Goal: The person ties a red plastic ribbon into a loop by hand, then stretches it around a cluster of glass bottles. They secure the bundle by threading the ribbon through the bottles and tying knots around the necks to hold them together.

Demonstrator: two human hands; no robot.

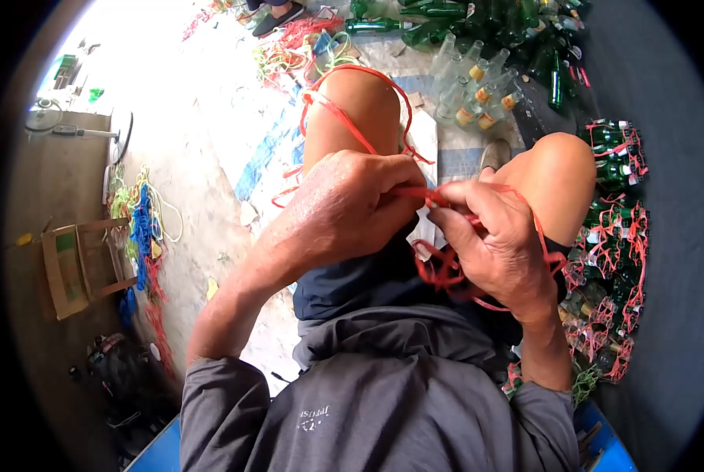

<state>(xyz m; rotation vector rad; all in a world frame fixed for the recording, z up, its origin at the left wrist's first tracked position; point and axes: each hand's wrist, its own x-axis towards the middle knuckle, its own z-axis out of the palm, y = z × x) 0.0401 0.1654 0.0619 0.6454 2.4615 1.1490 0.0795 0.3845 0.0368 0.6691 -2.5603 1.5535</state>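
Observation:
A red plastic cord [344,114] loops over my raised left knee and runs down to both hands. My left hand [356,200] is closed on the cord, thumb and forefinger pinching it above my lap. Right beside it, my right hand [489,236] pinches the same cord between thumb and fingertips, where a small knot or crossing shows between the two hands. Loose, partly blurred coils of the cord [441,267] hang below the right hand, and a strand passes behind its fingers to the right.
Clear glass bottles [474,86] stand on the floor ahead, with green bottles [446,12] lying beyond. Green bottles wrapped in red netting [611,259] line the right side. Tangled cords [301,51] lie ahead; blue cords [142,228] hang by a wooden chair [84,259]. Another person's shoe [279,19] shows at the top.

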